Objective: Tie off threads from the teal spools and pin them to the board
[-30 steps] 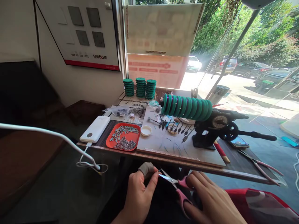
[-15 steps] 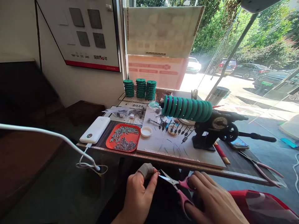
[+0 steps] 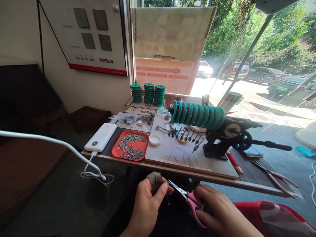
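My left hand is low in the middle of the view, below the table's front edge. Its thumb and forefinger pinch a thin dark strand; the forefinger wears a grey cover. My right hand grips small pink-handled scissors, whose blades point left and meet the strand beside the left fingertips. Both hands hover over my dark lap.
On the table stand a black hand-crank winder loaded with green spools, three stacks of green spools, a red tray of small metal parts, a white power bank, a white cap and pliers at right.
The scissor blades have closed toward the strand and the right hand has slid slightly left. The left fingers have curled more around the strand.
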